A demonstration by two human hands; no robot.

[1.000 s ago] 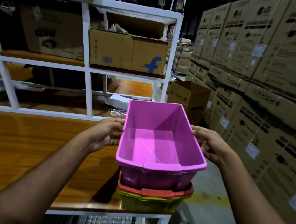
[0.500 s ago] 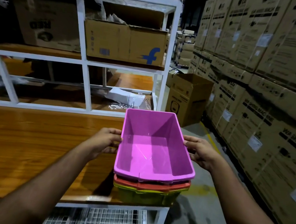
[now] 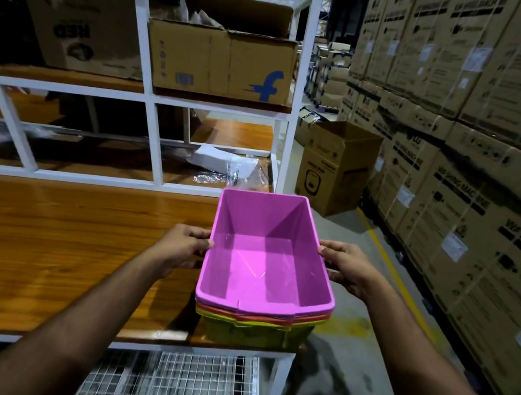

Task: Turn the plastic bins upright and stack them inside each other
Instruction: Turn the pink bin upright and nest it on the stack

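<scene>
Left hand (image 3: 181, 246) curled over the left long rim of the pink bin (image 3: 267, 266), thumb tip on the rim's top edge, remaining fingers wrapped down the outer wall and mostly hidden. Right hand (image 3: 348, 272) gripping the opposite long rim the same way, thumb on top, fingers curled beneath the lip. Both hands clenched on the bin, roughly level with each other at mid-length of the walls. Pink bin upright, open side up, interior bare and glossy. Seated deep inside a red bin (image 3: 267, 318), of which only a thin rim line visible. Red bin nested in turn in a yellow-green bin (image 3: 251, 334), with its rim and front wall exposed. Count: three bins, all upright, one stack. Stack resting at the front right corner of the wooden shelf top (image 3: 56, 250), yellow-green wall nearly flush with the shelf's front edge. Wire-mesh tier (image 3: 171, 384) below the shelf. Behind the stack, white metal rack frame (image 3: 155, 143) with two cardboard boxes on its upper shelf: one with a blue "f" logo (image 3: 220, 63), one printed "RED" (image 3: 84, 29). Clear plastic wrapping (image 3: 230, 167) on the rack's lower shelf. One open cardboard carton (image 3: 336, 170) standing on the concrete floor (image 3: 347, 375) to the right. Wall of stacked washing-machine cartons (image 3: 482, 164) along the right side, too many to count reliably.
</scene>
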